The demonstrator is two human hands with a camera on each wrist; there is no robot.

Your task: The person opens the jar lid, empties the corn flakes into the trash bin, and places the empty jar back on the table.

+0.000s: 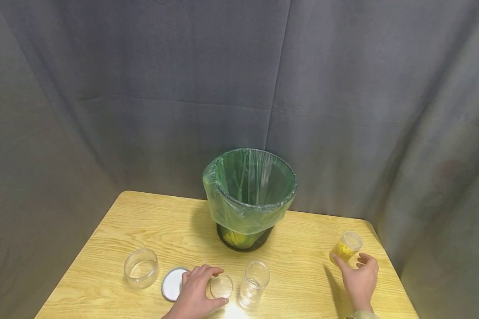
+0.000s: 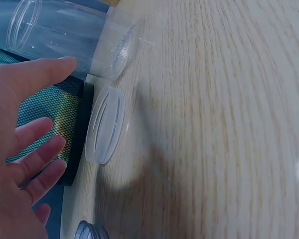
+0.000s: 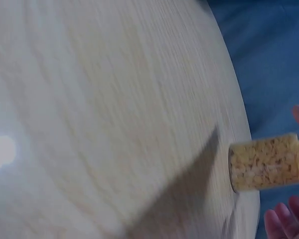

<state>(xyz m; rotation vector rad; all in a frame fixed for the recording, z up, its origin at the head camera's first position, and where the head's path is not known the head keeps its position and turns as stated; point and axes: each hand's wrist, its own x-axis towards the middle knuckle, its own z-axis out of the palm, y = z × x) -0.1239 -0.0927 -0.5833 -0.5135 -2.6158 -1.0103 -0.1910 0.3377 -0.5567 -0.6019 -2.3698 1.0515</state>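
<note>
At the right of the table stands a clear jar of small yellow pieces [image 1: 343, 251]. My right hand [image 1: 361, 279] is beside it, thumb and fingers spread to either side of the jar; in the right wrist view gaps show between them and the jar [image 3: 266, 163]. Near the front edge, my left hand [image 1: 197, 290] arches around a clear round lid [image 1: 221, 287], with fingers apart. That lid [image 2: 105, 127] lies on the wood below the hand in the left wrist view. Just right of it an uncapped clear jar [image 1: 254, 283] stands upright.
A mesh waste bin with a green liner [image 1: 247, 219] stands at the table's back, before a grey curtain [image 1: 175, 88]. To the left are a white disc with a grey rim [image 1: 171, 285], partly behind my left hand, and a wide, low clear container [image 1: 141, 282].
</note>
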